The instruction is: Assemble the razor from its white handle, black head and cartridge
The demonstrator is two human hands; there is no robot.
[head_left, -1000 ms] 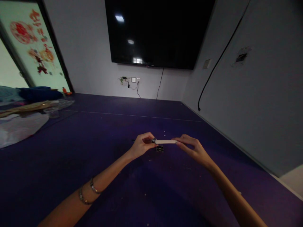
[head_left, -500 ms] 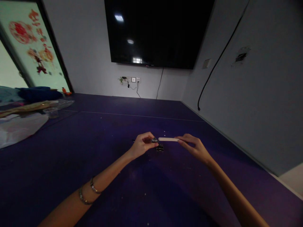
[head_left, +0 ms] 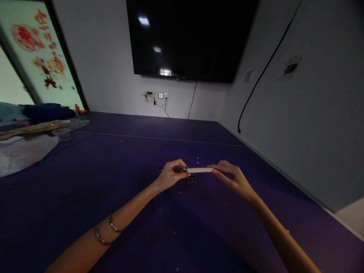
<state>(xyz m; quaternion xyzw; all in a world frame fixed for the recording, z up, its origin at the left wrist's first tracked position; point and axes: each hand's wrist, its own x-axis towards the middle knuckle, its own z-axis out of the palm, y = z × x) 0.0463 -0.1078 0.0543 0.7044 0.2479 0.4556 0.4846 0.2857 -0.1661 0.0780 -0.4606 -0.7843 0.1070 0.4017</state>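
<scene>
My left hand is closed in a pinch on a small dark, shiny piece, too small to name. My right hand pinches a pale flat stick with a rounded end, held level between thumb and fingers. The stick's left end lies at the tip of the small piece, by my left thumb; whether the two touch I cannot tell. Just below the stick, a small black object rests on the purple surface. Another thin dark bit shows behind my left hand.
Far left, a white plastic bag, a flat brown piece and dark blue cloth lie piled. White specks dot the surface. A television hangs on the wall ahead; a black cable runs down the right wall.
My right hand has shifted the pale stick slightly left and down, so its rounded end now overlaps the small piece's tip. My left hand stays in place.
</scene>
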